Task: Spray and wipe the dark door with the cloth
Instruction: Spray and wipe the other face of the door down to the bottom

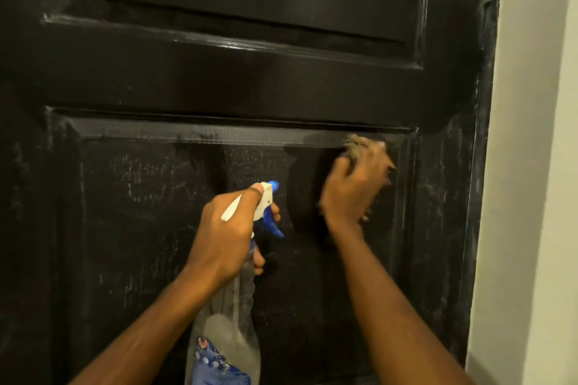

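A glossy black panelled door (219,78) is seen close up, its lower panel marked with pale dusty streaks. A crumpled greenish-beige cloth (352,147) is pressed against the upper right corner of that panel by the right hand (353,187), whose fingers are curled around it; most of the cloth is hidden beneath the hand. A clear plastic spray bottle with a white and blue trigger head (233,331) is gripped at its neck by the left hand (225,234), the nozzle pointed at the door. A pale wall (531,166) is seen beside the door's right edge.

The door (219,81) is painted black, shiny up top, dull and scratched lower down. The bottle (228,331) is clear plastic.
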